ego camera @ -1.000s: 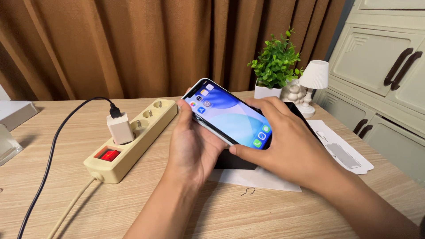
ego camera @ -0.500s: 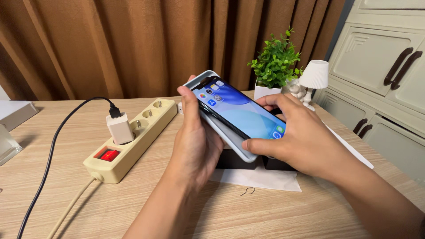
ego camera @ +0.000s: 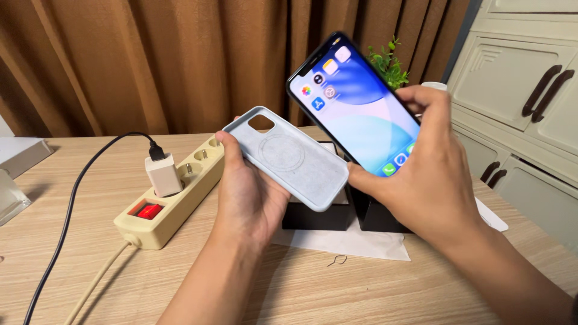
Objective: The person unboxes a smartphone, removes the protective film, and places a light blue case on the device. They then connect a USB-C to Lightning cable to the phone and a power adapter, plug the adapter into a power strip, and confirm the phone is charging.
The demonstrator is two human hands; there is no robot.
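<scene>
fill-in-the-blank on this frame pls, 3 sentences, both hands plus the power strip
1. The left hand holds an empty pale blue phone ____.
2. The right hand holds the phone with its screen ____.
3. The white charger is plugged into the beige power strip beside its ____ switch.

Missing words: case; lit; red

Phone (ego camera: 355,108): dark-framed, screen lit with blue wallpaper and icons, tilted, gripped at its lower end, raised above the case. Case (ego camera: 286,157): pale grey-blue, empty, inner face up, camera cutout at far end, gripped along its left edge.
</scene>
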